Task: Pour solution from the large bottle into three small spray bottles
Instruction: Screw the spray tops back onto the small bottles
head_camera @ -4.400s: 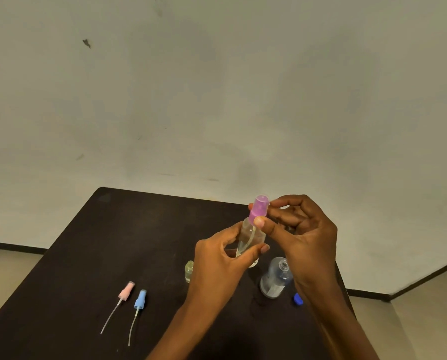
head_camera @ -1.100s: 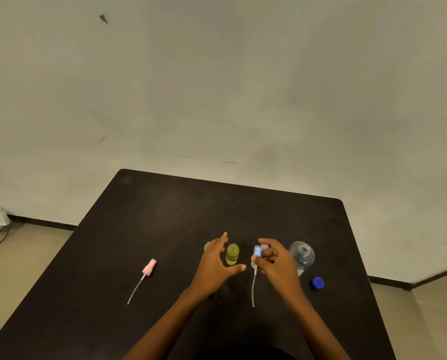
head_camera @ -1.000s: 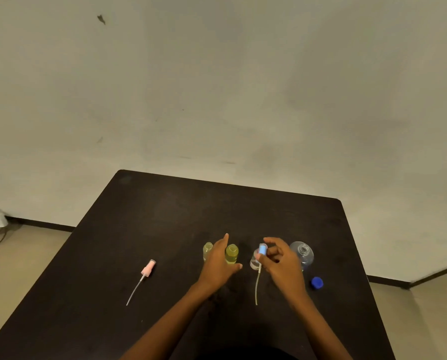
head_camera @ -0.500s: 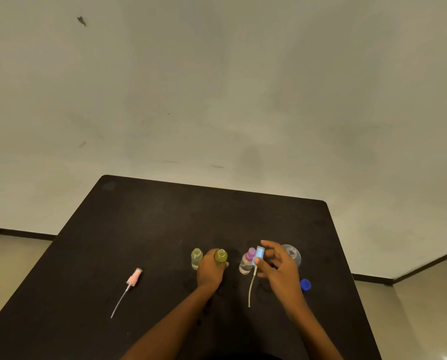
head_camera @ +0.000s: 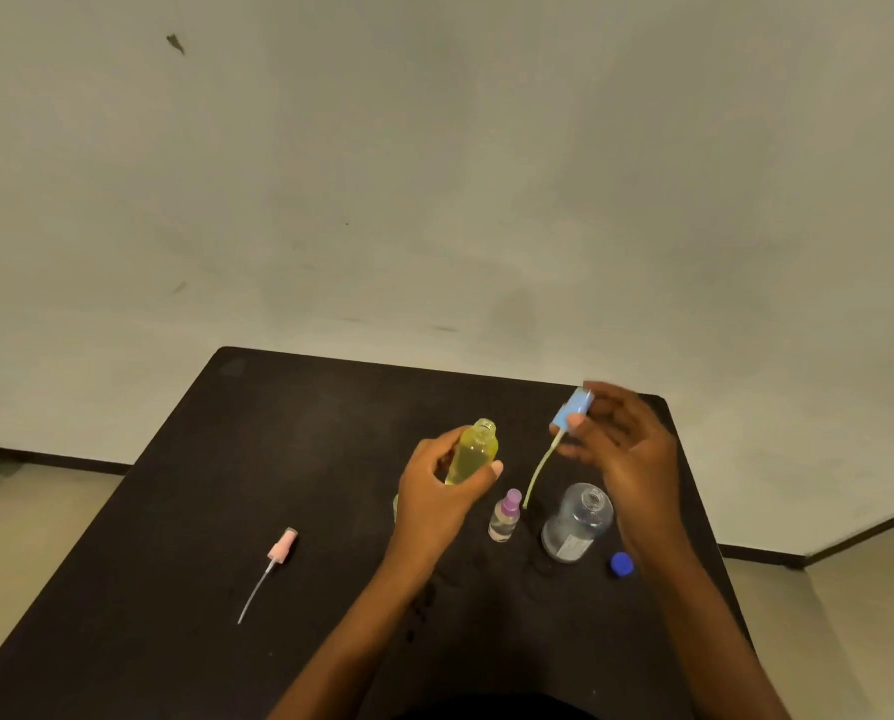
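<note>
Head view: you've just lifted the yellow bottle [head_camera: 473, 452] off the table [head_camera: 278, 433]. Half a sec ago it stood there w/ your left hand [head_camera: 437, 498] only closing on it. Now that hand wraps its lower body, thumb across the front, and holds it mid-air, a bit tilted, open neck up. It's yellow all through; tint or fill, can't tell.

Your right hand [head_camera: 626, 449] has come up too. Its fingertips pinch the blue spray head [head_camera: 572, 407], the other fingers are loose, and the dip tube hangs down-left, its tip just above the purple-capped bottle [head_camera: 506, 516]. Head and neck are near but apart, tube not yet in. I read this as capping bottle no. 2, so pouring for it is prob. done. Next comes threading the tube into the neck. The right hand is blurred, so aim may be rough.

Vs 4.4 s ago: you were then twisting the purple head onto its bottle in the air. That bottle now stands capped on the table btwn your hands, just left of the large bottle [head_camera: 577, 522]. The large bottle is open, w/ its blue cap [head_camera: 621, 563] lying near-right of it. The blue head then lay beside the pink spray head [head_camera: 281, 548] at left; only the pink one remains there. A third small bottle is mostly hidden behind your left hand.
</note>
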Available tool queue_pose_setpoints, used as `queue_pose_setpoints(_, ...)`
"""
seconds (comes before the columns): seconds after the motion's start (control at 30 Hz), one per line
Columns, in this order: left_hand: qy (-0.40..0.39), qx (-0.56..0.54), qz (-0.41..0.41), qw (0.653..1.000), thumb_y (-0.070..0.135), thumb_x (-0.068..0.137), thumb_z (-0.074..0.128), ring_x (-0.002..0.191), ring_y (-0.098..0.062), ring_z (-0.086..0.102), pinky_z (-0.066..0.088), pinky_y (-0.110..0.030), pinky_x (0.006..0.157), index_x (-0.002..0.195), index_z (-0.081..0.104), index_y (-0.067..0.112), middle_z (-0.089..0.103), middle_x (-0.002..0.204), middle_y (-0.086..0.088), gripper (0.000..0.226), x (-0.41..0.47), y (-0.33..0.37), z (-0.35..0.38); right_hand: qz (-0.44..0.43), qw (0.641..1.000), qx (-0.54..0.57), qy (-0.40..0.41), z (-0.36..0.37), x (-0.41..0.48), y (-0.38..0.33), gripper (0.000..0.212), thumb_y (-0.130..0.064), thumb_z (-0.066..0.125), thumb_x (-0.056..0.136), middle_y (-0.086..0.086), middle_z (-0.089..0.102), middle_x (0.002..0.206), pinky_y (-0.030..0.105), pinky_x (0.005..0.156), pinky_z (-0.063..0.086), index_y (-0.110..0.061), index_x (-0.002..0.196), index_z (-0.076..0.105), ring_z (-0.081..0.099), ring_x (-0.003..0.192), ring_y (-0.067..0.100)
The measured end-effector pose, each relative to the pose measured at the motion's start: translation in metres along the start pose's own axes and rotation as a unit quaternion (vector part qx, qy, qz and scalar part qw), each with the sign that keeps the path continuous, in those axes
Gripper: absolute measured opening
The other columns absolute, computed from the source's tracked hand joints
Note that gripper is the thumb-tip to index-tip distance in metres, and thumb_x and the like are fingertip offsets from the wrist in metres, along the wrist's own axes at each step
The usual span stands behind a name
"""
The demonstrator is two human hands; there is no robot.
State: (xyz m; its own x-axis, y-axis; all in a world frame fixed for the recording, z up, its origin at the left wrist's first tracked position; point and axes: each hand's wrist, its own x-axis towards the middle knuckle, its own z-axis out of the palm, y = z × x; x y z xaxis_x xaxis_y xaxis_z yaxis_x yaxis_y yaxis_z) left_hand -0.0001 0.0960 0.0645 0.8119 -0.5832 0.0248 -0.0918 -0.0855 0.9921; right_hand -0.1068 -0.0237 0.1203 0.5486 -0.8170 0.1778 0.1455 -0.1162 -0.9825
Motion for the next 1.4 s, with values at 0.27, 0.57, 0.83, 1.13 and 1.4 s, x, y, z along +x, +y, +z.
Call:
queue_pose_setpoints(0.27, -0.01, 0.004, 0.07, 0.998, 0.024, 0.072, 0.076, 0.093, -0.004, 0.059, 0.045, -0.004, 0.073, 0.096, 0.055, 0.044, 0.061, 0.1, 0.011, 0.037, -0.023, 0.055, -0.01, -0.148, 0.989, 0.0, 0.014, 0.011, 0.01, -0.086, 0.029, -0.001, 0.061, 0.084, 0.006, 0.065, 0.102, 0.026, 0.07, 0.057, -0.015, 0.109, 0.056, 0.069, 0.089, 0.02)
queue_pose_setpoints(0.57, -0.029, 0.014, 0.098, 0.995, 0.045, 0.063, 0.069, 0.097, 0.005, 0.054, 0.044, -0.003, 0.074, 0.093, 0.053, 0.048, 0.059, 0.096, 0.019, 0.034, -0.035, 0.073, -0.012, -0.168, 0.985, 0.042, -0.017, 0.021, 0.003, -0.112, 0.032, 0.003, 0.059, 0.084, 0.009, 0.063, 0.106, 0.034, 0.074, 0.057, -0.008, 0.114, 0.054, 0.068, 0.095, 0.023)
queue_pose_setpoints(0.83, -0.027, -0.001, 0.106, 0.994, 0.033, 0.068, 0.075, 0.092, 0.0, 0.059, 0.047, -0.008, 0.075, 0.092, 0.057, 0.047, 0.064, 0.094, 0.012, 0.033, -0.038, 0.079, -0.016, -0.149, 0.984, -0.011, -0.1, 0.027, -0.001, -0.097, 0.035, -0.005, 0.065, 0.08, 0.013, 0.065, 0.108, 0.038, 0.085, 0.054, -0.009, 0.114, 0.055, 0.068, 0.094, 0.023)
queue_pose_setpoints(1.13, -0.023, -0.015, 0.109, 0.994, 0.021, 0.071, 0.076, 0.089, -0.002, 0.06, 0.045, -0.008, 0.075, 0.096, 0.062, 0.039, 0.065, 0.093, 0.005, 0.034, -0.039, 0.08, -0.02, -0.136, 0.971, -0.035, -0.194, 0.031, -0.012, -0.083, 0.034, -0.008, 0.065, 0.08, 0.004, 0.066, 0.11, 0.023, 0.085, 0.052, -0.02, 0.111, 0.057, 0.065, 0.101, 0.016)
queue_pose_setpoints(1.4, -0.027, -0.014, 0.095, 0.995, 0.026, 0.072, 0.073, 0.09, 0.002, 0.059, 0.045, -0.006, 0.074, 0.093, 0.058, 0.042, 0.064, 0.093, 0.008, 0.031, -0.038, 0.08, -0.02, -0.136, 0.969, -0.045, -0.2, 0.03, -0.014, -0.076, 0.036, -0.025, 0.066, 0.076, -0.001, 0.067, 0.108, 0.027, 0.087, 0.052, -0.026, 0.111, 0.058, 0.064, 0.103, 0.018)
